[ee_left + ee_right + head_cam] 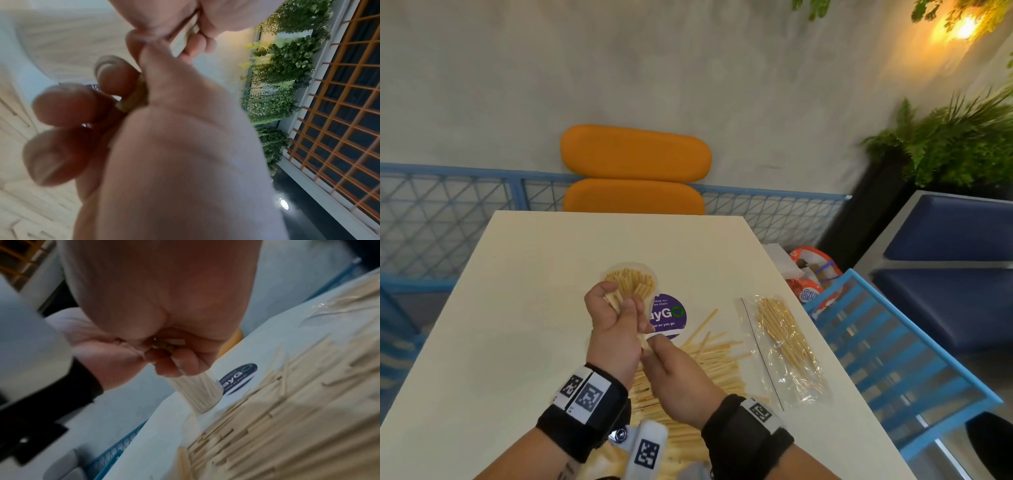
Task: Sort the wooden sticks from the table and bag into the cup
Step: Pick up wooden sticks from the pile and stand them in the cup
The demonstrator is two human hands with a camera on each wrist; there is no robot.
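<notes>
Cream table (524, 308) against a grey wall, orange chair (635, 168) behind it, blue mesh railing (448, 212), plants (948, 144) and a blue bench (945, 260) to the right. Clear cup (631, 279) packed with sticks stands mid-table beside a purple sticker (669, 315). Loose sticks (709, 359) lie heaped near the table's front edge, partly hidden by both wrists; bag (784, 346) with more sticks lies right of the heap. Left hand (616, 322) grips a small bundle just over the cup; right hand (674, 370) pinches its lower end. Both wrist views are blurred, bundle count unreadable.
</notes>
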